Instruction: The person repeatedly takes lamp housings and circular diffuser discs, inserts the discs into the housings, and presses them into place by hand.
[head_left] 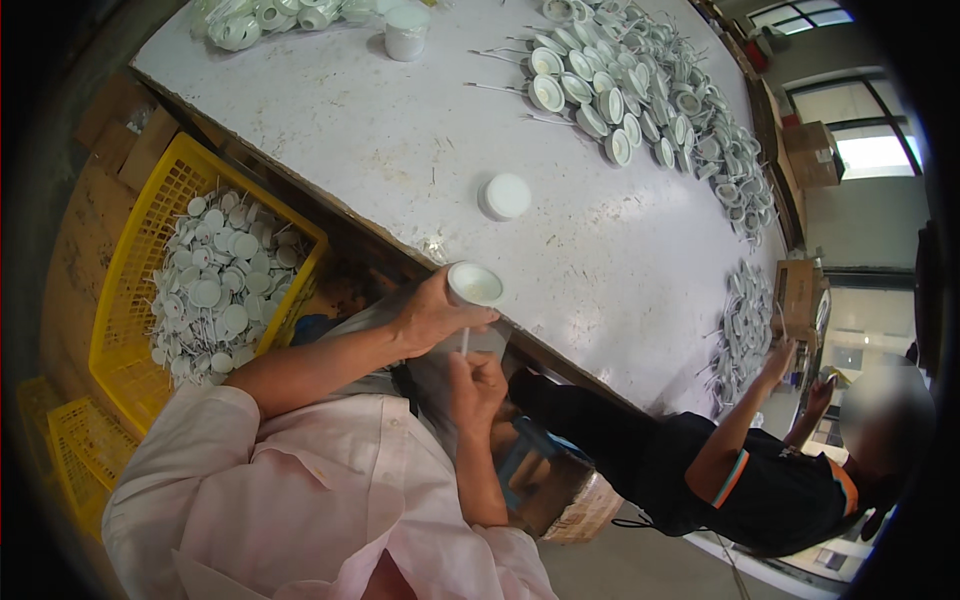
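Note:
Near the table's edge my left hand (pixel 435 312) is closed around a white round cup-shaped housing (pixel 476 284), its wide rim tilted upward. A thin white wire (pixel 465 341) runs down from below the housing. Just beneath, my right hand (pixel 476 388) pinches the wire's lower end between thumb and fingers. Closest to my hands on the white table (pixel 400 190) lies another round white piece (pixel 505 197), flat face up. Farther off stands a white cylindrical piece (pixel 405 35).
A large heap of white cup-shaped housings with wires (pixel 620 90) covers the far right of the table. To my left, a yellow basket (pixel 120 290) holds many white discs with wires. A plastic bag of white rings (pixel 270 18) lies far left. A co-worker (pixel 760 480) stands right.

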